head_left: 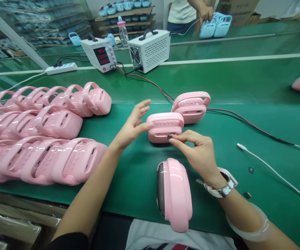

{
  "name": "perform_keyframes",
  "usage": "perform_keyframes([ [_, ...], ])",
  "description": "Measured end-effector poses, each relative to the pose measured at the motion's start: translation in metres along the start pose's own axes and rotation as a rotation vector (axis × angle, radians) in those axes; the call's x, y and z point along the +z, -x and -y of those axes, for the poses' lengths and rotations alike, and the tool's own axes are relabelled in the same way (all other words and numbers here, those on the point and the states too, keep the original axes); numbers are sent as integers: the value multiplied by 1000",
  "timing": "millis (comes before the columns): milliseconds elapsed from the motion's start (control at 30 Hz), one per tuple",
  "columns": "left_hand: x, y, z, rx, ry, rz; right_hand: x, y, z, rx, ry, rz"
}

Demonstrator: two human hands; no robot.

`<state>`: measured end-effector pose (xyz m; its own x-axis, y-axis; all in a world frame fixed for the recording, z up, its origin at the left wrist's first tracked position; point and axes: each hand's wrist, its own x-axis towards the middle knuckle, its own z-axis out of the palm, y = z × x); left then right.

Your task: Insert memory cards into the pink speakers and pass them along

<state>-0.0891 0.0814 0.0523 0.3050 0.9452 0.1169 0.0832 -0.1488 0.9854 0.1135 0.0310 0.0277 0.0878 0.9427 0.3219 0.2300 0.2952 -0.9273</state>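
Note:
A pink plastic unit (pixel 164 125) with a row of buttons lies on the green mat (pixel 139 166) in the middle. My left hand (pixel 134 124) rests its fingertips on the unit's left end, fingers spread. My right hand (pixel 198 152) pinches a small dark card (pixel 168 137) at the unit's lower front edge. A second pink unit (pixel 191 106) with a handle stands just behind, with a red and black wire running to it. A third pink unit (pixel 174 192) lies on its side near the mat's front edge, below my right wrist.
Several pink units (pixel 42 139) fill the left in rows. Two power supplies (pixel 100 53) (pixel 150 48) and a power strip (pixel 61 67) stand at the back. A white cable (pixel 269 168) and small dark cards (pixel 250 169) lie right. Another person (pixel 188 12) handles blue units (pixel 215 26) far behind.

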Motion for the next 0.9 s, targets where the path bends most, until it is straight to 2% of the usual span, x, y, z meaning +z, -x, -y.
perform_keyframes([
  [100, 10, 7, 11, -77, -30, 88, 0, 3, -3, 22, -35, 8],
  [233, 31, 53, 10, -54, -48, 13, -4, 6, -10, 171, -205, 54],
  [367, 45, 82, 4, -128, -162, 93, -3, 9, -15, 308, -366, 75],
  [533, 48, 77, -2, -180, -273, 69, -1, 7, -13, 287, -413, 78],
  [667, 42, 66, -10, -129, -443, 49, 1, 6, -10, 215, -350, 16],
  [800, 37, 59, -15, -28, -539, 141, 6, 9, -9, 62, -166, -99],
  [900, 36, 59, -17, -48, -605, 171, 9, 13, -8, -14, -107, -99],
])
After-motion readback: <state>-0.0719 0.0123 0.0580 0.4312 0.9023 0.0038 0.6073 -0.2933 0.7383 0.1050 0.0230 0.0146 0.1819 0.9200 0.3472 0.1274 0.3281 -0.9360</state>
